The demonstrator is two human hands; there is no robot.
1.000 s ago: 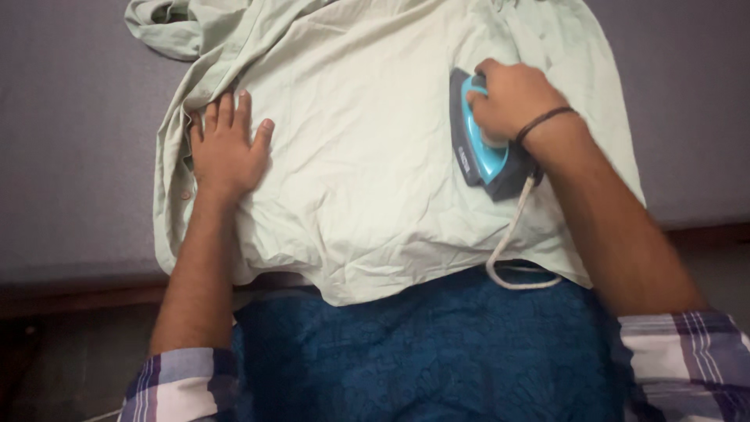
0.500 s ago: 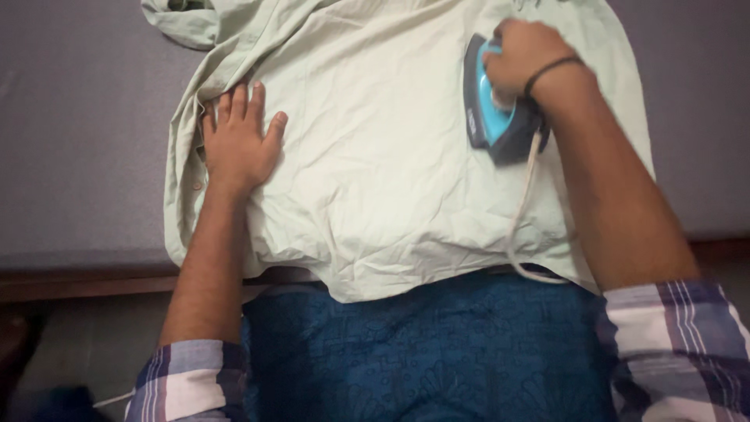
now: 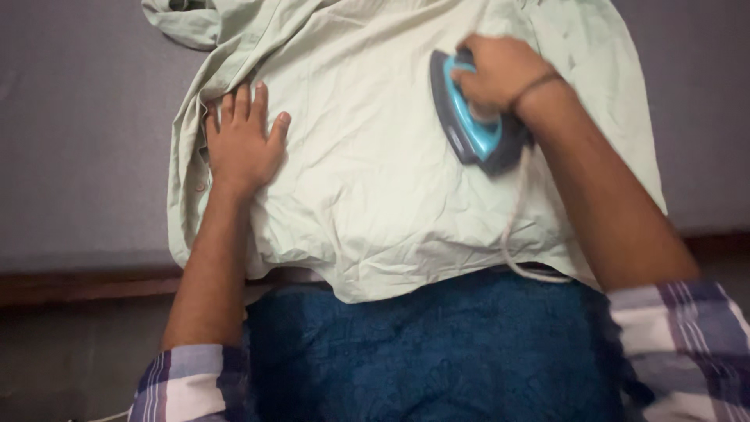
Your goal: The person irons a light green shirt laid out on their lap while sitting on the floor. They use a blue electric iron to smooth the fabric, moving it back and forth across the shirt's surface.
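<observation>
Pale green shirt (image 3: 375, 195) spread across grey surface (image 3: 78, 141), near hem overhanging blue cloth (image 3: 437, 352). I see left hand (image 3: 242, 144) lying flat on shirt's left side, fingers splayed, gripping nothing. Right hand (image 3: 492, 74) clenched round handle of blue-grey iron (image 3: 465, 125), right of centre on shirt, white cord (image 3: 512, 234) trailing toward me.

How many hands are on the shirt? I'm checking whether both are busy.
2. The left hand lies flat on the pale green shirt; the right hand grips the blue iron.
</observation>
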